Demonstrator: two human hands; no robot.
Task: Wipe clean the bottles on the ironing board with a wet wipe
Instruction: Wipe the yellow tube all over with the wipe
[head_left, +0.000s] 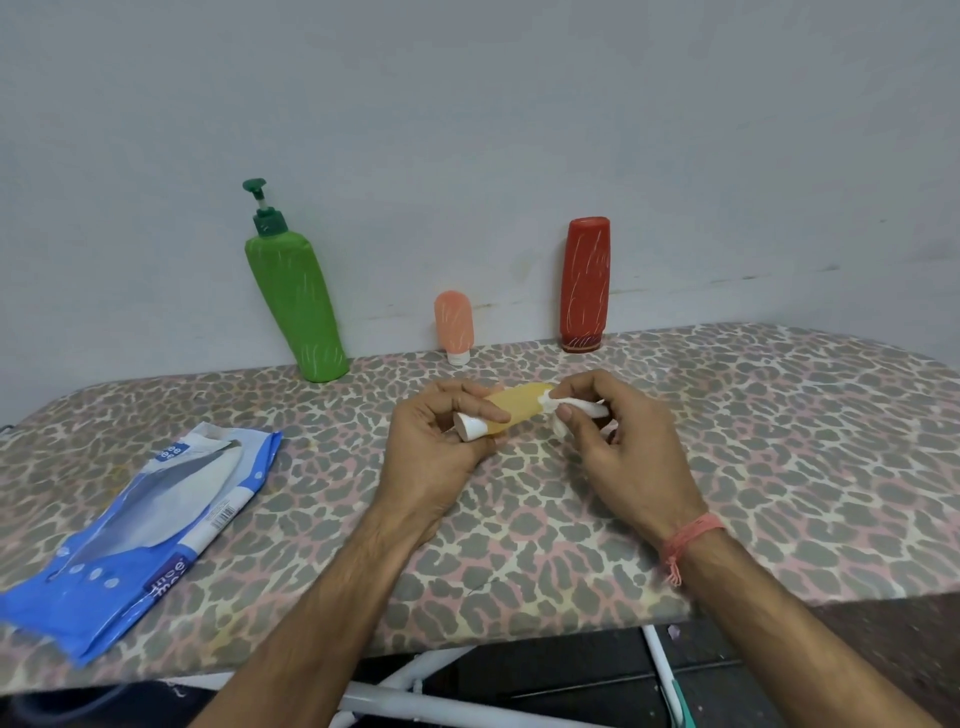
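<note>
A small yellow bottle (519, 408) with a white cap lies sideways in my left hand (441, 441), which grips it near the cap above the middle of the ironing board (727, 441). My right hand (618, 441) pinches a rolled white wet wipe (579, 405) against the bottle's far end. At the back by the wall stand a tall green pump bottle (296, 301), a small peach bottle (454, 325) on its white cap, and a red bottle (586, 283) on its cap.
A blue and white wet wipe pack (150, 530) lies on the board's left part, near the front edge. The leopard-print board ends just below my forearms, with its white metal legs (415, 696) underneath. A grey wall runs along the back.
</note>
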